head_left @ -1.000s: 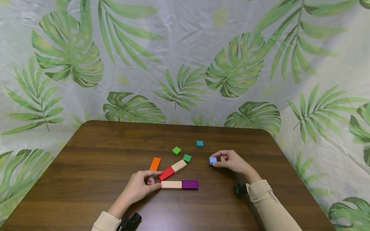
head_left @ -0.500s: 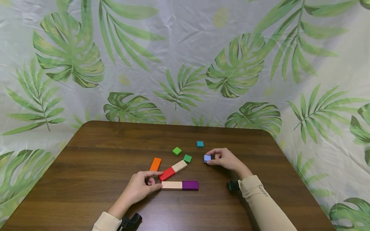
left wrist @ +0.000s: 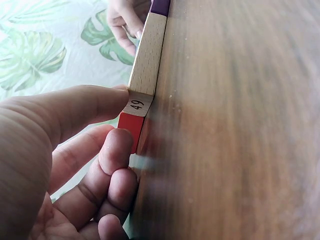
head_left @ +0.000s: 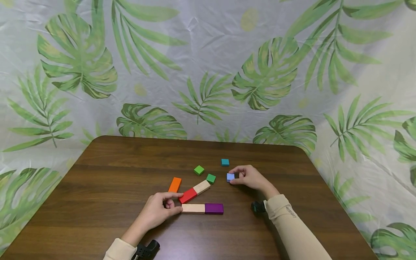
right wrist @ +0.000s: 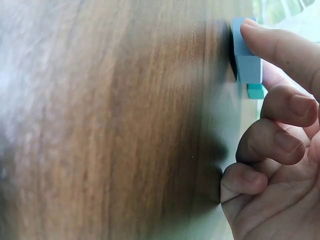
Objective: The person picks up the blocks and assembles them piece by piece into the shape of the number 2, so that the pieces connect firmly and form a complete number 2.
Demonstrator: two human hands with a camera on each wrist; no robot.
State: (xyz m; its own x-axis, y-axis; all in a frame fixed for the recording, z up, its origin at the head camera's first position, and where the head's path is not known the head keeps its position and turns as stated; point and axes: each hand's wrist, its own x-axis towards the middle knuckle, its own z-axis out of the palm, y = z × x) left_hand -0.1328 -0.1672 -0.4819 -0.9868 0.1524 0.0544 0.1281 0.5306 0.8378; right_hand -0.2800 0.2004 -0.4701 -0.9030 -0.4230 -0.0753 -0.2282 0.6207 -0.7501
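Note:
In the head view my left hand (head_left: 158,211) rests at the left ends of two block rows. Its index fingertip touches the red block (head_left: 187,195), while its thumb touches the pale wooden block (head_left: 193,208), whose end reads "49" in the left wrist view. A second pale block (head_left: 202,187) continues from the red one at a slant, and a purple block (head_left: 214,208) continues the straight row. My right hand (head_left: 251,178) pinches a light blue block (head_left: 230,177) between thumb and index finger, close to the tabletop. Whether that block touches the table, I cannot tell.
A green block (head_left: 211,178) lies by the slanted row's far end. Beyond it are a lime green block (head_left: 199,170) and a teal block (head_left: 225,162). An orange block (head_left: 175,184) lies behind my left hand. Leaf-print cloth (head_left: 208,72) hangs behind the brown table (head_left: 113,173).
My right hand has moved left with the light blue block, bringing it nearer the green block. My left hand and the other blocks have stayed in place.

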